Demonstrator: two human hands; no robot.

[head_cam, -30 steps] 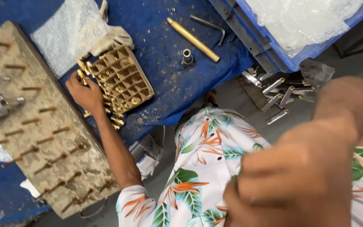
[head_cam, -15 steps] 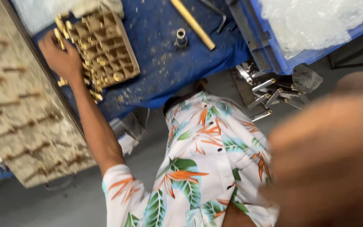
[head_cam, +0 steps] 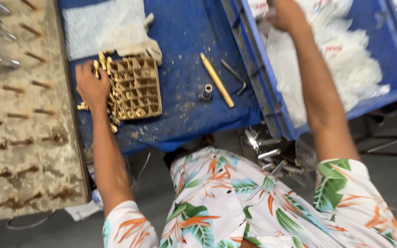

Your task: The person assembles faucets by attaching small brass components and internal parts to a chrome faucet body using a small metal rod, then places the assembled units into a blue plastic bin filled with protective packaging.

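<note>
1. Your left hand (head_cam: 90, 85) lies flat at the left edge of the cardboard divider tray (head_cam: 136, 87). The fingers are curled over a cluster of small brass fittings (head_cam: 111, 98). Whether a fitting is actually pinched cannot be told from the head view.
2. The tray sits on the blue table cover (head_cam: 184, 41). Its long axis runs away from you, tilted slightly. The brass fittings lie along its left wall, directly under and just right of your left hand.
3. Your right hand (head_cam: 286, 14) is well apart from the tray, reaching into the blue plastic crate (head_cam: 391, 69). It is closed on clear plastic bags (head_cam: 341, 59); the fingertips are cut off by the top of the view.
4. The left hand is much the nearer to the fittings. The right hand is separated from them by the crate wall.
5. Between the two hands lie a brass rod (head_cam: 217, 80), pointing diagonally, a small metal sleeve (head_cam: 207, 92) and a bent steel key (head_cam: 234, 76).
6. A pegged wooden board (head_cam: 24, 138) lies just left of your left forearm.
</note>
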